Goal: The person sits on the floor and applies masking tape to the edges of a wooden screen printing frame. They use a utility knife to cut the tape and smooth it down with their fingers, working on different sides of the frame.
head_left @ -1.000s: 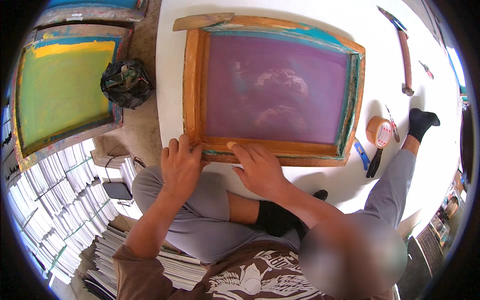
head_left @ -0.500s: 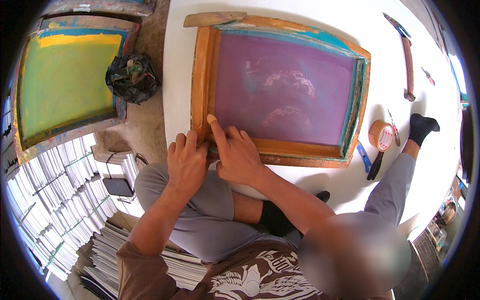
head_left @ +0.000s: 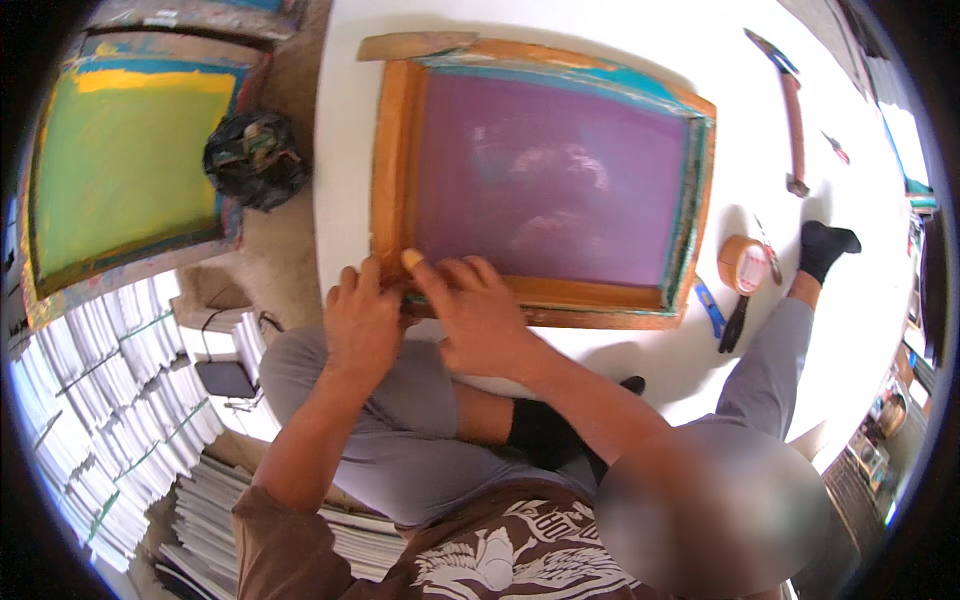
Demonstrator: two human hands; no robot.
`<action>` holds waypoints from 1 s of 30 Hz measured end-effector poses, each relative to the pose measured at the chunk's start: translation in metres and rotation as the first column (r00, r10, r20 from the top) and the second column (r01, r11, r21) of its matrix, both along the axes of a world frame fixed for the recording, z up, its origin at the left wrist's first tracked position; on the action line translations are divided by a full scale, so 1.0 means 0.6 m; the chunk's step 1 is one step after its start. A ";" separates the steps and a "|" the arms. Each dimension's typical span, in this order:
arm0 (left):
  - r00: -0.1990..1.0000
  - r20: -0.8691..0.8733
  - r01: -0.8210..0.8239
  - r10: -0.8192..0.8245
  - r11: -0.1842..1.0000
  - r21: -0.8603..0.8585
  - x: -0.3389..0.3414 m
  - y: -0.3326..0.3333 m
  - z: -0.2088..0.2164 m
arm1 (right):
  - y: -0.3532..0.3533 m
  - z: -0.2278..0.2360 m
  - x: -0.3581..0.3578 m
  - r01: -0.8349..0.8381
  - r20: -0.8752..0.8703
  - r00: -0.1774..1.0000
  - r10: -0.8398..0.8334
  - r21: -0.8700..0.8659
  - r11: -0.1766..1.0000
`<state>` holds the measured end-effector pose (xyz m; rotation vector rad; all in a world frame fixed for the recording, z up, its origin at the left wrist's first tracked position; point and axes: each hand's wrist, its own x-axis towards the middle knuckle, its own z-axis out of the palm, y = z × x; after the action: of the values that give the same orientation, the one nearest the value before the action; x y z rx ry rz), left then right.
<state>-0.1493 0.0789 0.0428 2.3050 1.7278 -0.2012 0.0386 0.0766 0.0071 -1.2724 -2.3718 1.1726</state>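
Observation:
A wooden screen printing frame (head_left: 560,293) with purple mesh (head_left: 555,180) lies on the white surface before me. Brown tape (head_left: 398,160) covers its left side and near side. At the near left corner my left hand (head_left: 362,322) is closed over the wood, fingers bent and thumb hidden. My right hand (head_left: 480,312) bears on the same corner from the right. Its index fingertip, orange-yellow at the end, presses inside the corner, while the other fingers bend over the near rail. What lies beneath the fingers is hidden. Pale curved patterns show on the mesh.
Right of the frame lie a roll of brown tape (head_left: 742,264), a blue cutter (head_left: 710,308), a black-handled tool (head_left: 734,324) and a hammer (head_left: 794,130). Leftward are a black plastic bundle (head_left: 255,160), a green-yellow screen (head_left: 130,170) and paper stacks (head_left: 110,400). My legs fold close by.
The whole view has shifted slightly, moving the scene left. My right index fingertip has slid nearer to the frame's corner. My left hand stays at that corner.

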 end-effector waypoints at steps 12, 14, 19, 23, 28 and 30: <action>0.998 -0.065 -0.008 0.000 0.994 -0.111 0.008 -0.002 0.011 | -0.030 0.029 0.157 0.133 0.319 0.944 -0.084 -0.135 0.982; 0.996 -0.084 -0.004 -0.004 0.994 -0.105 0.011 -0.002 0.013 | -0.046 0.032 0.198 0.198 0.401 0.906 -0.136 -0.117 0.973; 0.996 -0.089 -0.016 0.008 0.996 -0.089 0.012 -0.005 0.008 | -0.085 0.028 0.279 0.310 0.429 0.857 -0.287 0.017 0.950; 0.997 -0.036 -0.078 0.074 0.991 -0.107 0.012 -0.008 0.011 | -0.105 0.026 0.312 0.364 0.382 0.844 -0.377 0.107 0.925; 0.990 0.042 -0.129 0.136 0.980 -0.153 0.004 -0.008 0.013 | -0.122 0.040 0.369 0.464 0.169 0.836 -0.522 0.290 0.837; 0.978 0.077 -0.181 0.193 0.972 -0.149 0.027 -0.007 0.038 | -0.126 0.050 0.408 0.507 0.126 0.805 -0.580 0.362 0.782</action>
<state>-0.1330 0.0748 0.0659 2.0064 1.8097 -0.1736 0.2835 0.0009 0.0373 -1.8790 -1.9771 0.4681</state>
